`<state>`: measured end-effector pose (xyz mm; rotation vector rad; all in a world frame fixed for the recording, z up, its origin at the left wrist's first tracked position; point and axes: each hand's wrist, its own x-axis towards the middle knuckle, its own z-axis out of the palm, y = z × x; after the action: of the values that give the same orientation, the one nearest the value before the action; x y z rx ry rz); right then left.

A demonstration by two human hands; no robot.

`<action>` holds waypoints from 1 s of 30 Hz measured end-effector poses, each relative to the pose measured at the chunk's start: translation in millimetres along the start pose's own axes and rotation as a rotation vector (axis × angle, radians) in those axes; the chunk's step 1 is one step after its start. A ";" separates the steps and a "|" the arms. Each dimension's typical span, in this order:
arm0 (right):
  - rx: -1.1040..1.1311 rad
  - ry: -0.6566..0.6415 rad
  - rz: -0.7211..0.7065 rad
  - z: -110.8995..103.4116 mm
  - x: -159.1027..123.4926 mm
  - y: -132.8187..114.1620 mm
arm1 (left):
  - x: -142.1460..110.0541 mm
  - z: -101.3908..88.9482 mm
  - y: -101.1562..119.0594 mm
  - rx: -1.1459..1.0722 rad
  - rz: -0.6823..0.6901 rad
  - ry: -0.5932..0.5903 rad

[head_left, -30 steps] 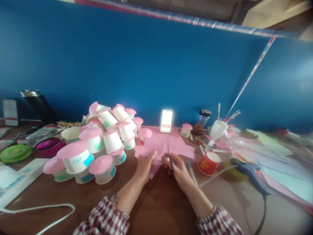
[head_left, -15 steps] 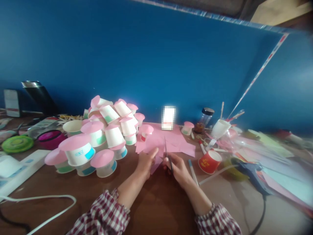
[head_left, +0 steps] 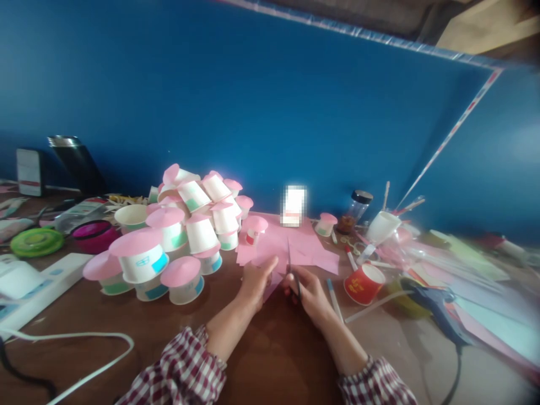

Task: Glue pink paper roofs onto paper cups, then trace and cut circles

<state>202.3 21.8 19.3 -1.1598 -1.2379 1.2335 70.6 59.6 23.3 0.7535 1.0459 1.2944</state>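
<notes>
My left hand (head_left: 255, 284) is closed on a piece of pink paper (head_left: 270, 247), its thumb lying along the lower edge. In my right hand (head_left: 306, 288) is a pair of dark scissors (head_left: 296, 278), with the blades pointing up and away beside the paper. More pink sheets (head_left: 310, 236) lie flat on the table just beyond both hands, so the held piece is hard to tell from them. A small cup with a pink cone top (head_left: 256, 229) stands on those sheets.
Left of my hands is a stack of paper cups (head_left: 200, 233) with pink tops. To the right are a red paper cup (head_left: 365, 283), a marker (head_left: 334, 298) and a glue gun (head_left: 442, 312). A power strip (head_left: 46, 287) and white cable (head_left: 101, 336) lie at left.
The whole view has shifted slightly, with most things a little further right. Both hands keep their grip; the pink piece by the left hand has turned or lowered slightly.
</notes>
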 end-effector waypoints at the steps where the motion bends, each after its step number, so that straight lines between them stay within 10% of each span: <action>1: 0.001 -0.003 -0.006 0.2 0.1 -0.1 | -0.6 0.2 0.3 -0.003 -0.002 0.000; 30: -0.028 0.035 0.026 -0.1 -1.4 -6.0 | 2.4 -0.8 -1.2 -0.003 -0.032 0.006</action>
<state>202.6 20.3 25.2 -1.2164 -1.2204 1.2135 70.3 61.7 21.5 0.7280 1.0573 1.2712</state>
